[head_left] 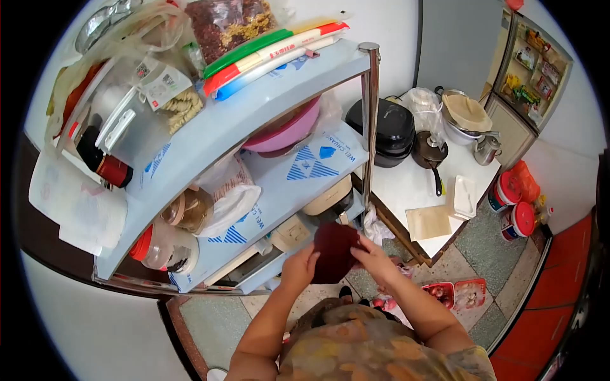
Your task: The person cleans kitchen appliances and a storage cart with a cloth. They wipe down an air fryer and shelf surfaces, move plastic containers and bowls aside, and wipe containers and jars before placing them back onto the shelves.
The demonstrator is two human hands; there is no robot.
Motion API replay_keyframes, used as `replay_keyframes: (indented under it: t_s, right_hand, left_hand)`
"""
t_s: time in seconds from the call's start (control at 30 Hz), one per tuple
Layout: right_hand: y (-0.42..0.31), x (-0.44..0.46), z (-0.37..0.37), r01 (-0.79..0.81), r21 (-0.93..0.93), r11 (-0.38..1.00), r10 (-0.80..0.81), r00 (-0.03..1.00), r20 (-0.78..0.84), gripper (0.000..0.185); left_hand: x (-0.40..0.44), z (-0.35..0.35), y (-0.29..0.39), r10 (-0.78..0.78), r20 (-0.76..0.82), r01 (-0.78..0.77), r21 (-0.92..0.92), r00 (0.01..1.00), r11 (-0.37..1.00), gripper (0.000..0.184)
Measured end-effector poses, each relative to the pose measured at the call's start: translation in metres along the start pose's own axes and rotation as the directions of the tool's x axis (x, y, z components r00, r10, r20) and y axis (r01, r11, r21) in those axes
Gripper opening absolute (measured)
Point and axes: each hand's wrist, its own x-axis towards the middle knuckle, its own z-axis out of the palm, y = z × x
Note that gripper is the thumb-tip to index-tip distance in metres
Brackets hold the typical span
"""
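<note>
A dark maroon piece, possibly a folded cloth (334, 253), hangs in front of my body, held between both hands. My left hand (300, 267) closes on its left edge. On its upper right edge, my right hand (375, 255) pinches it with thumb and fingers. What the piece is made of is too dark to make out. Just beyond it stands the metal rack, with a beige box-shaped appliance (292, 233) on the lower shelf near my left hand. Right of my right hand is a white table (397, 190).
A pink basin (286, 127), glass jars (190, 206) and food bags fill the rack. On the table are a black pot (384, 130), a lidded saucepan (431, 149) and a white tray (464, 197). Red-lidded buckets (518, 219) and red baskets (440, 293) stand on the floor.
</note>
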Motion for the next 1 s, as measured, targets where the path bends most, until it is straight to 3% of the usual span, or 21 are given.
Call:
replay_keyframes:
  t_s: [0.17, 0.23, 0.27, 0.3, 0.33, 0.37, 0.4, 0.43, 0.5, 0.57, 0.6, 0.63, 0.67, 0.7, 0.73, 0.77, 0.8, 0.83, 0.9, 0.97, 1.0]
  right_hand:
    - [-0.017, 0.008, 0.0, 0.03, 0.249, 0.968, -0.024, 0.999, -0.028, 0.041]
    - [-0.013, 0.015, -0.008, 0.018, 0.336, 0.942, -0.001, 0.999, -0.05, 0.042]
    - [-0.014, 0.018, -0.011, 0.019, 0.428, 0.903, 0.015, 0.997, -0.076, 0.043]
    - [-0.019, 0.017, -0.012, 0.015, 0.421, 0.907, 0.018, 0.997, -0.073, 0.043]
    - [-0.027, 0.014, -0.014, -0.031, 0.549, 0.835, -0.022, 0.996, 0.09, 0.045]
    - [-0.034, 0.01, -0.014, -0.1, 0.657, 0.747, -0.082, 0.967, 0.241, 0.047]
    - [-0.039, 0.007, -0.01, -0.147, 0.703, 0.696, -0.07, 0.96, 0.27, 0.047]
    - [-0.043, 0.006, -0.007, -0.15, 0.697, 0.701, -0.064, 0.961, 0.271, 0.047]
    - [-0.047, 0.008, 0.001, -0.178, 0.708, 0.683, -0.104, 0.936, 0.336, 0.05]
    - [-0.047, 0.012, 0.009, -0.177, 0.712, 0.68, -0.124, 0.929, 0.349, 0.049]
    - [-0.047, 0.014, 0.01, -0.179, 0.719, 0.671, -0.144, 0.92, 0.364, 0.049]
    - [-0.044, 0.019, 0.007, -0.18, 0.716, 0.675, -0.142, 0.92, 0.365, 0.049]
    - [-0.036, 0.027, 0.004, -0.254, 0.748, 0.613, -0.23, 0.848, 0.477, 0.048]
    - [-0.034, 0.029, 0.004, -0.337, 0.761, 0.554, -0.324, 0.755, 0.57, 0.048]
    - [-0.034, 0.029, 0.004, -0.341, 0.756, 0.559, -0.321, 0.752, 0.576, 0.048]
    - [-0.037, 0.026, 0.004, -0.254, 0.759, 0.6, -0.233, 0.852, 0.469, 0.048]
    - [-0.041, 0.023, 0.005, -0.168, 0.744, 0.647, -0.152, 0.927, 0.342, 0.048]
    - [-0.043, 0.022, 0.005, -0.085, 0.714, 0.695, -0.083, 0.977, 0.197, 0.048]
    - [-0.046, 0.021, 0.006, -0.044, 0.674, 0.738, -0.097, 0.981, 0.17, 0.05]
    - [-0.05, 0.015, 0.018, 0.178, 0.358, 0.916, -0.205, 0.978, 0.038, 0.052]
    - [-0.046, 0.018, 0.025, 0.254, 0.264, 0.93, -0.285, 0.954, 0.088, 0.055]
  left_hand:
    - [0.019, -0.018, 0.006, -0.016, -0.067, 0.016, 0.005, 0.998, 1.0, 0.025]
    - [0.025, -0.023, 0.004, -0.084, -0.105, 0.043, -0.345, 0.991, 0.938, 0.031]
    - [0.029, -0.028, 0.002, -0.089, -0.113, 0.045, -0.349, 0.99, 0.936, 0.031]
    - [0.032, -0.034, 0.0, -0.211, -0.02, 0.143, -0.675, 0.977, 0.724, 0.038]
    - [0.033, -0.039, 0.0, -0.285, 0.114, 0.224, -0.892, 0.952, 0.393, 0.044]
    - [0.035, -0.042, 0.002, -0.289, 0.114, 0.224, -0.896, 0.95, 0.385, 0.044]
    - [0.036, -0.047, 0.007, -0.168, 0.185, 0.197, -0.979, 0.968, 0.06, 0.052]
    - [0.037, -0.052, 0.012, -0.027, 0.205, 0.191, -0.943, 0.978, -0.272, 0.059]
    - [0.04, -0.054, 0.029, -0.016, 0.212, 0.194, -0.921, 0.977, -0.337, 0.062]
    - [0.044, -0.053, 0.044, 0.203, 0.209, 0.285, -0.811, 0.957, -0.51, 0.061]
    - [0.047, -0.048, 0.047, 0.205, 0.205, 0.284, -0.81, 0.957, -0.513, 0.061]
    - [0.05, -0.042, 0.048, 0.278, 0.271, 0.372, -0.824, 0.921, -0.428, 0.057]
    - [0.052, -0.039, 0.046, 0.342, 0.34, 0.451, -0.828, 0.876, -0.334, 0.053]
    - [0.052, -0.038, 0.041, 0.341, 0.335, 0.447, -0.829, 0.878, -0.336, 0.053]
    - [0.051, -0.038, 0.033, 0.223, 0.462, 0.476, -0.879, 0.859, -0.013, 0.051]
    - [0.051, -0.036, 0.024, 0.066, 0.535, 0.494, -0.814, 0.842, 0.307, 0.049]
    - [0.051, -0.031, 0.006, -0.062, 0.536, 0.529, -0.799, 0.842, 0.287, 0.049]
    - [0.048, -0.023, -0.01, -0.061, 0.527, 0.52, -0.804, 0.848, 0.289, 0.049]
    - [0.04, -0.019, -0.022, -0.434, 0.347, 0.519, -0.765, 0.831, 0.382, 0.048]
    - [0.032, -0.025, -0.017, -0.399, 0.423, 0.555, -0.769, 0.814, 0.318, 0.056]
    - [0.03, -0.025, -0.006, -0.318, 0.437, 0.515, -0.828, 0.841, 0.223, 0.061]
